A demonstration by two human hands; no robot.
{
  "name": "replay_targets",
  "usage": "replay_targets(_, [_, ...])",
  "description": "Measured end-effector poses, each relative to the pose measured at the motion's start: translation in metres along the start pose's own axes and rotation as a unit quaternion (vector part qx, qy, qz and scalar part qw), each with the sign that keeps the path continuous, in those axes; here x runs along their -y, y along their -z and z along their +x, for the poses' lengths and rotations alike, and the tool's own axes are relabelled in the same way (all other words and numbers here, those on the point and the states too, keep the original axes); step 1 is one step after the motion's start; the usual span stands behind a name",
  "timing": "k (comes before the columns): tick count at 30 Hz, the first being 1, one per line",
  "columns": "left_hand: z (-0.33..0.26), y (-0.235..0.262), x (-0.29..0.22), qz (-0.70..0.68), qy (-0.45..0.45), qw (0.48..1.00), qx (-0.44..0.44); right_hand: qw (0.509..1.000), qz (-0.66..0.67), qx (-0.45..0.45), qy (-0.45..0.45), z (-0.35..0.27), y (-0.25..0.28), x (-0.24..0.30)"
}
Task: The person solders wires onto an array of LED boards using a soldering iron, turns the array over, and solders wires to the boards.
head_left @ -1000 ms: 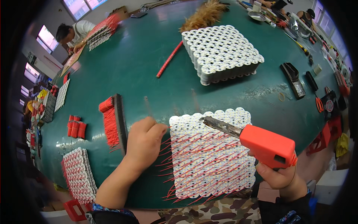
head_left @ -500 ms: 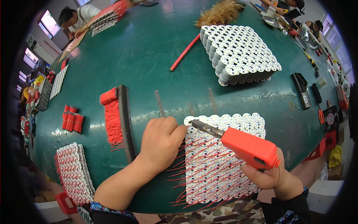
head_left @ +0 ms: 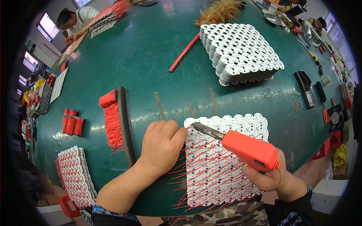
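In front of me lies a sheet of joined round white circuit boards (head_left: 241, 124), with rows of thin red wires (head_left: 211, 165) across it, many sticking out past its left edge. My right hand (head_left: 266, 179) is wrapped round the handle of a red soldering gun (head_left: 249, 150). Its dark tip touches or nearly touches the sheet's far left corner. Right beside that corner, my left hand (head_left: 162, 141) is closed in a pinch. A bit of red wire shows at its fingertips; the rest is hidden by the fingers.
Left of my hand, loose red wires (head_left: 113, 126) lie against a dark bar (head_left: 125, 128). Wire bundles (head_left: 72, 122) and wired board sheets (head_left: 75, 173) are farther left. A tall board stack (head_left: 241, 52), red stick (head_left: 184, 52) and black holder (head_left: 304, 90) lie beyond. A co-worker (head_left: 77, 20) sits far left.
The view has shifted slightly. Both hands keep nearly the same place, with the soldering gun's tip still at the sheet's far left corner.
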State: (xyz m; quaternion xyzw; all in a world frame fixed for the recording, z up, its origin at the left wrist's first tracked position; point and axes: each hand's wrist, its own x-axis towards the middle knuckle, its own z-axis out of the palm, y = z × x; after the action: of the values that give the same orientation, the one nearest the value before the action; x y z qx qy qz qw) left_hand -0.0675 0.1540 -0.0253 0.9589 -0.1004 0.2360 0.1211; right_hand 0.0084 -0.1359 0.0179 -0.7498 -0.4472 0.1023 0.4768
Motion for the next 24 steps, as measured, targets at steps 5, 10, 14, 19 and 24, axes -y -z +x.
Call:
replay_targets(5, [-0.0004, -0.0012, 0.0008, -0.006, 0.000, 1.000, -0.001, 1.000, -0.014, -0.002, 0.010, 0.0017, -0.0027, -0.0029])
replay_targets(10, [0.0006, 0.0010, 0.0005, -0.010, -0.001, 1.000, 0.001, 1.000, -0.023, 0.008, 0.010, 0.0008, -0.0009, 0.0000])
replay_targets(14, [-0.0002, -0.0002, 0.0012, -0.013, 0.001, 1.000, 0.001, 1.000, -0.024, 0.015, 0.008, 0.0015, -0.0006, 0.0000])
replay_targets(19, [-0.0007, -0.0011, 0.0008, -0.016, 0.002, 1.000, 0.004, 0.999, -0.038, 0.017, 0.008, 0.0019, 0.0003, 0.0036])
replay_targets(24, [-0.0005, -0.0015, -0.0004, -0.018, 0.008, 1.000, 0.006, 0.999, -0.047, 0.019, 0.013, 0.0026, 0.0010, 0.0070])
